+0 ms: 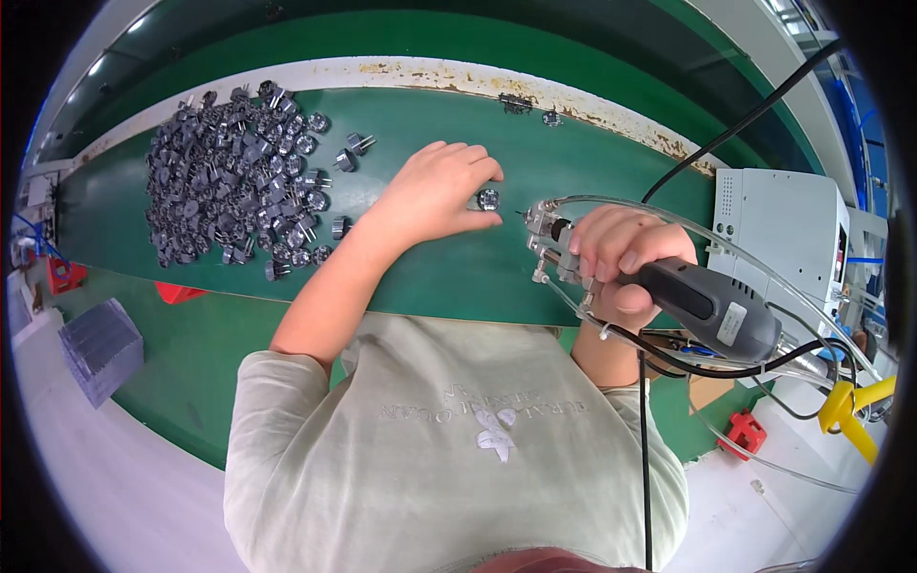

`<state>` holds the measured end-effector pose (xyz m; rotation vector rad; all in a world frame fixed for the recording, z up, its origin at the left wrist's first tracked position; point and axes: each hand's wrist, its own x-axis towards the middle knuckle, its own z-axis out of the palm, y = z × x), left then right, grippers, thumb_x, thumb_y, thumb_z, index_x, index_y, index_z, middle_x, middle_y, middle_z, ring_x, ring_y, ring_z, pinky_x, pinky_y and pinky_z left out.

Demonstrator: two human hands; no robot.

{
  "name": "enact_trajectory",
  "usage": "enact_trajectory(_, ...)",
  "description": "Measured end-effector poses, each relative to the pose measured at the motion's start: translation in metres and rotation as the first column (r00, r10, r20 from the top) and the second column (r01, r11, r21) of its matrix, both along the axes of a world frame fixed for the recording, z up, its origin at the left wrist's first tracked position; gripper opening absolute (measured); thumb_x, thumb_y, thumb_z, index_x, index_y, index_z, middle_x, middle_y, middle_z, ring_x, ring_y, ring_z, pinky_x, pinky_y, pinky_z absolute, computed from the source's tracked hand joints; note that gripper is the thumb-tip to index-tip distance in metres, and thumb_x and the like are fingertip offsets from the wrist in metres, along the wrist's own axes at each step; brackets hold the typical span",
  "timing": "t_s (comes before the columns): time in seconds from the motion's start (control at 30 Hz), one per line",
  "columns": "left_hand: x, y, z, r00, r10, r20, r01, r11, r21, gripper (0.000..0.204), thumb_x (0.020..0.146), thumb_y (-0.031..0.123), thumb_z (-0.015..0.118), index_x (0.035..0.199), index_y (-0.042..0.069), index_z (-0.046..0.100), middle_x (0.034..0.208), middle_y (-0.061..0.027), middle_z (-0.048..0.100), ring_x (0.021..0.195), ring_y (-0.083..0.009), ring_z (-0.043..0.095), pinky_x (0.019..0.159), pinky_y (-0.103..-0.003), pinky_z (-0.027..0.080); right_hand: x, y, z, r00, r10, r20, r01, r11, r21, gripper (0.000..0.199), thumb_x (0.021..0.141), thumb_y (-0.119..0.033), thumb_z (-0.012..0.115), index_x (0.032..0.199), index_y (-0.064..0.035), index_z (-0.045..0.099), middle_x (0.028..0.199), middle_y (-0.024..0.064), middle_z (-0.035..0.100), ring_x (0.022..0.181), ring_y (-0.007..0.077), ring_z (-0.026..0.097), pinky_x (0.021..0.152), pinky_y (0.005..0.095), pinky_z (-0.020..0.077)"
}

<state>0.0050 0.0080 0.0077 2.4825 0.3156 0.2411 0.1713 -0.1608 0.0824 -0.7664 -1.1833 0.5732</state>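
Observation:
My left hand point(435, 196) is curled on the green bench top, its thumb and fingers closed around a small round dark plug piece point(488, 200). The piece shows its round face between the fingertips. In my right hand point(626, 253) is a dark grey powered screwdriver point(712, 306), wrapped by the fingers. A metal nose assembly with clear tubing sits at its front. Its thin tip points left, a short way from the piece and apart from it. To the left lies a large heap of dark plug pieces point(234, 177), many with metal pins showing.
A few loose plug pieces point(346, 159) lie between heap and hand. The green bench point(430, 277) has a worn white rail point(411, 72) behind it. At the right stands a light grey machine box point(778, 229). A black cable point(745, 119) and clear tubes run to the tool.

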Motion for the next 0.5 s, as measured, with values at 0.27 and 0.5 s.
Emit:
enact_trajectory(0.27,-0.002,-0.003,-0.009,0.994,-0.055,0.095,0.062,0.996,-0.067,0.044,0.078,0.028,0.085,0.115,0.011,0.071,0.102,-0.0049,0.069,0.103,-0.0260,0.067,0.090,-0.040,0.049,-0.008,0.009,0.001,0.997,-0.076,-0.007,0.076,0.997,-0.022,0.025,0.096,-0.023,0.076,0.095,-0.0070,0.056,0.067,0.0047,0.059,0.055,0.0208,0.059,0.059,0.0418,0.0548)
enact_trajectory(0.5,0.007,-0.013,-0.016,0.999,-0.010,0.033,0.008,0.998,0.069,0.039,0.077,0.031,0.086,0.107,0.011,0.073,0.098,-0.0054,0.066,0.100,-0.0256,0.066,0.088,-0.041,0.048,-0.005,0.004,0.003,0.995,-0.087,0.041,0.087,0.996,-0.012,0.023,0.095,-0.023,0.071,0.095,-0.0069,0.055,0.068,0.0053,0.058,0.054,0.0207,0.058,0.059,0.0421,0.0542)
